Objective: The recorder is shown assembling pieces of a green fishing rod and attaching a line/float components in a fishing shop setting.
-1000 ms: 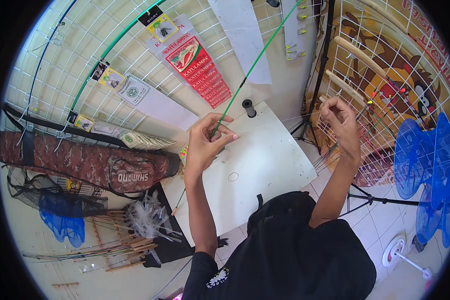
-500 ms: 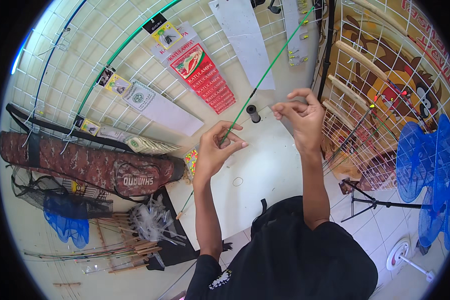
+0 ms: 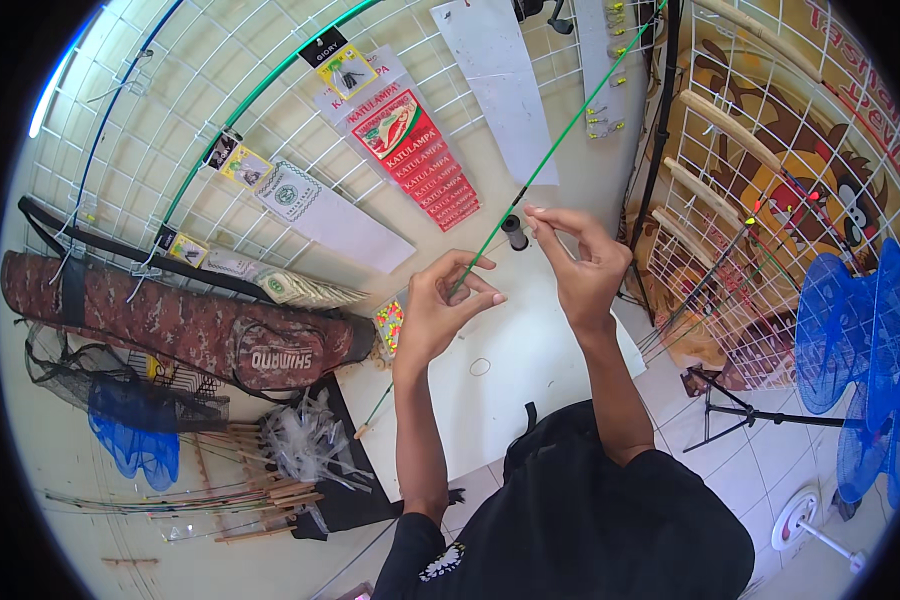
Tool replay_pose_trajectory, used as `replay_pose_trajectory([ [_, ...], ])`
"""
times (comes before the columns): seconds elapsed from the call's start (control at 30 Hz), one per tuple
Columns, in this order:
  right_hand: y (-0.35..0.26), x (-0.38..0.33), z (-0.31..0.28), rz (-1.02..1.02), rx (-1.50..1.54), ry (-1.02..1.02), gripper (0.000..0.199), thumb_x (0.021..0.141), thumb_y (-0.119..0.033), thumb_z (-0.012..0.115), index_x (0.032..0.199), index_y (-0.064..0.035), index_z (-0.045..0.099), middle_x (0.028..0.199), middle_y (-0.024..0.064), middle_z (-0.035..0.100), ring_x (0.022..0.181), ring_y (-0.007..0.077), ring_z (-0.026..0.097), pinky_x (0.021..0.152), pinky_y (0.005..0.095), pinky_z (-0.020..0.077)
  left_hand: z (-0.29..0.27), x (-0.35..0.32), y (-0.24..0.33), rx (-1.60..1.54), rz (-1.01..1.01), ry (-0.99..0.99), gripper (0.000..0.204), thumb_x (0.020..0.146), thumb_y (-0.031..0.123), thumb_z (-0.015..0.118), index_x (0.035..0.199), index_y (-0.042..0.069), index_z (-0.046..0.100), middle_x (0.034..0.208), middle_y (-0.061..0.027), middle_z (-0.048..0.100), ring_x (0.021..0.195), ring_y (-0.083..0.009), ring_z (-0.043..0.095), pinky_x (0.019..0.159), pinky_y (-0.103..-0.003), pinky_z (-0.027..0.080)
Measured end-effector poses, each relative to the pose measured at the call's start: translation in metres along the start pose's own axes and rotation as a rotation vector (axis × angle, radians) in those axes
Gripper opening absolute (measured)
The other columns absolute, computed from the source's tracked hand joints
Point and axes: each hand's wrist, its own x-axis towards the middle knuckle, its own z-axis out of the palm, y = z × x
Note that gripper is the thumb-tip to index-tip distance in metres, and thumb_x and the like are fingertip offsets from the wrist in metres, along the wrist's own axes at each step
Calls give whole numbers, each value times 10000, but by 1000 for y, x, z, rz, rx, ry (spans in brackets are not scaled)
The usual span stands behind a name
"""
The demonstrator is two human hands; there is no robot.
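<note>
A slim green fishing rod (image 3: 555, 148) slants from the lower left of the white table up toward the top right, with a dark band partway along it. My left hand (image 3: 442, 308) is curled around the rod below that band, thumb pointing to the right. Just right of the band, my right hand (image 3: 587, 268) is closed in a pinch, thumb against forefinger; whatever it may hold is too fine to see. Between the rod and my right hand a dark spool (image 3: 514, 232) stands upright on the table.
The white table (image 3: 510, 410) carries a small ring (image 3: 479, 367) and a pack of bright beads (image 3: 389, 326). A camouflage rod bag (image 3: 170, 320) hangs at left. Packets hang on the white wire grid (image 3: 270, 90) behind. Blue nets (image 3: 845, 340) and handled rods (image 3: 730, 130) are at right.
My right hand has come left and slightly down, closer to the rod, its fingers now stretched toward the dark band. My left hand keeps its hold; the whole view has shifted slightly.
</note>
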Motion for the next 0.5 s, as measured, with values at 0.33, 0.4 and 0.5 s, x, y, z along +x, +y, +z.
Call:
replay_pose_trajectory([
  [0.33,-7,-1,5,200,197,34,150,856,49,671,1003,56,700,926,115,710,877,137,667,836,255,509,2,-3,2,-45,43,28,310,747,2,774,1022,2,631,760,-18,673,660,-9,569,491,-179,292],
  [0.4,-5,-1,1,216,186,11,151,856,46,674,1005,55,694,931,113,708,878,133,664,825,253,511,3,-3,3,-43,48,35,309,747,5,775,1021,3,632,757,-14,672,644,-4,551,490,-180,289],
  [0.5,-2,0,-1,249,189,-16,138,858,35,675,995,56,680,937,111,706,872,119,654,803,246,513,2,-3,1,-20,27,28,310,745,13,780,1019,7,635,753,-7,670,598,6,498,486,-184,280],
])
